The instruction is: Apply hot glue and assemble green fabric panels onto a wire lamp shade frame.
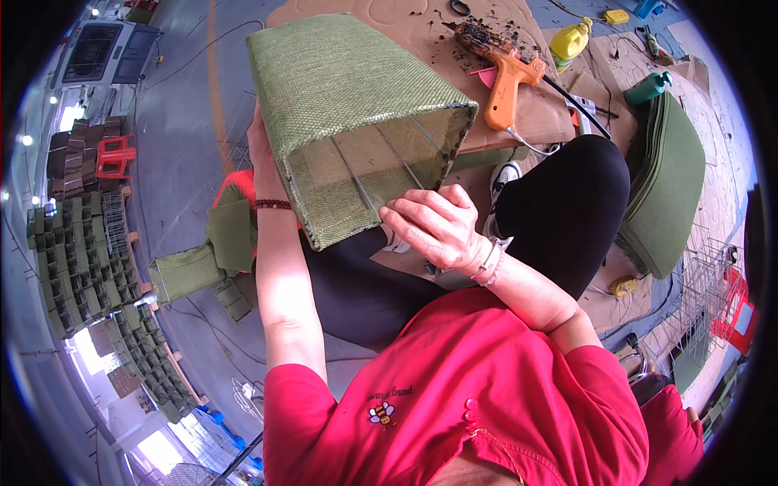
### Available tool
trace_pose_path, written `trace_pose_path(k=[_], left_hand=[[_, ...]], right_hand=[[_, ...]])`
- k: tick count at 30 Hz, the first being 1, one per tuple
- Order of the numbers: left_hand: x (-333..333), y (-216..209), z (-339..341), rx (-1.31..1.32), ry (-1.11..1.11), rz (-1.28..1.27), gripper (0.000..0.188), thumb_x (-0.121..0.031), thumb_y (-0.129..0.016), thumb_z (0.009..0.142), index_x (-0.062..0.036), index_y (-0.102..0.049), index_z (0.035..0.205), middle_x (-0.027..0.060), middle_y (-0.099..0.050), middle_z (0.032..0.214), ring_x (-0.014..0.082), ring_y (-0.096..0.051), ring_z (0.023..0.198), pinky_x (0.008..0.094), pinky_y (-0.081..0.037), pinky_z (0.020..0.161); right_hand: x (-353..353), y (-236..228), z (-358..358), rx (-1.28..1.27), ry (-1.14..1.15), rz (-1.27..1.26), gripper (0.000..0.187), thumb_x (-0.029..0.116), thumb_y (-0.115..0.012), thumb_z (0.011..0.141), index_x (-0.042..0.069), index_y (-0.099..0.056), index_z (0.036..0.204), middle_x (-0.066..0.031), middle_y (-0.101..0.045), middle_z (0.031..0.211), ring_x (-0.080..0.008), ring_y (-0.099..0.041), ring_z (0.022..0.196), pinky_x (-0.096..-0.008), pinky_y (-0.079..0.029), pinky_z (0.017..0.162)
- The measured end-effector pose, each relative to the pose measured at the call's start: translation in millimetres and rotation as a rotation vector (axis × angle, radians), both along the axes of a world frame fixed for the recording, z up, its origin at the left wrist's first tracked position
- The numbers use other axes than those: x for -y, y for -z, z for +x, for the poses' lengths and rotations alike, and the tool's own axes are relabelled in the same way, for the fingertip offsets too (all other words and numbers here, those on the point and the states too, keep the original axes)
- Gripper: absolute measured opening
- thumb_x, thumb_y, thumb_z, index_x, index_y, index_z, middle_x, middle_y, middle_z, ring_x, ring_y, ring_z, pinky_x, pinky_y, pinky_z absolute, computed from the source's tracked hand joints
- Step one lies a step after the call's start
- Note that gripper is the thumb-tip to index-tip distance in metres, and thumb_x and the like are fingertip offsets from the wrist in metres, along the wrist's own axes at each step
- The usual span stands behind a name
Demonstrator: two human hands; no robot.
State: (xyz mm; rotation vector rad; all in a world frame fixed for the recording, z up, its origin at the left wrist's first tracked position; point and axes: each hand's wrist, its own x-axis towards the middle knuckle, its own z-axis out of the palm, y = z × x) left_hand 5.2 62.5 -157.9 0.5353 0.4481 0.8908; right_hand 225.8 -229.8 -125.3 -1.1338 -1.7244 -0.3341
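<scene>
A green woven-fabric box (348, 77) with a wire frame is tilted in front of me, its open end facing me. Thin metal wires show inside it. Along the left side of the box, my left hand (260, 154) supports it; most of its fingers are hidden behind the fabric. The bent fingers of my right hand (435, 227) pinch the lower rim of the opening near its right corner. Beyond the box, an orange glue gun (506, 85) lies on brown cardboard, its nozzle crusted with dark residue.
A stack of green panels (668, 186) stands at the right, beside a green pump bottle (648, 87). A yellow bottle (570, 42) is behind the glue gun. More green boxes (85, 263) are piled at the left, near a red stool (116, 156). Wire frames (701, 296) lie right.
</scene>
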Motion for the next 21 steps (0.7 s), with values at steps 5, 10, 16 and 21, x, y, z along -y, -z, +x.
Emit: trace_pose_path(k=[5,10,16,21], left_hand=[[13.3,-4.1,9.2,-0.08,0.006,0.019,0.035,-0.026,-0.044,0.107,-0.0009,-0.058,0.126,0.0137,-0.067,0.118,0.0272,-0.068,0.102,0.0406,-0.059,0.088],[9.5,18.0,10.4,0.077,0.045,-0.046,0.031,-0.024,-0.046,0.106,-0.0033,-0.06,0.124,0.0116,-0.067,0.116,0.0268,-0.068,0.101,0.0419,-0.058,0.089],[17.0,27.4,21.7,-0.224,-0.179,-0.03,0.022,-0.017,-0.047,0.105,-0.0062,-0.061,0.117,0.0084,-0.066,0.121,0.0256,-0.061,0.115,0.0451,-0.049,0.104],[13.9,23.1,9.7,-0.166,-0.089,-0.148,0.029,-0.023,-0.04,0.108,-0.0051,-0.059,0.12,0.008,-0.068,0.116,0.0261,-0.064,0.11,0.0454,-0.051,0.1]], right_hand=[[3.1,-2.7,-1.5,-0.016,-0.019,-0.044,0.034,0.013,-0.068,0.068,0.006,-0.068,0.101,-0.0026,-0.066,0.095,-0.0143,-0.066,0.083,-0.0296,-0.041,0.062],[5.2,-10.3,-3.5,-0.031,-0.038,-0.089,0.035,0.011,-0.068,0.069,0.002,-0.067,0.103,-0.007,-0.066,0.095,-0.018,-0.065,0.083,-0.0314,-0.045,0.067],[-2.9,-2.1,7.8,-0.055,-0.018,-0.105,0.039,0.007,-0.067,0.069,-0.002,-0.066,0.106,-0.0101,-0.066,0.096,-0.0216,-0.065,0.085,-0.032,-0.049,0.069],[-10.1,-13.1,-1.7,-0.016,-0.056,-0.098,0.038,0.011,-0.065,0.069,-0.001,-0.067,0.105,-0.0087,-0.066,0.096,-0.019,-0.064,0.081,-0.0309,-0.049,0.066]])
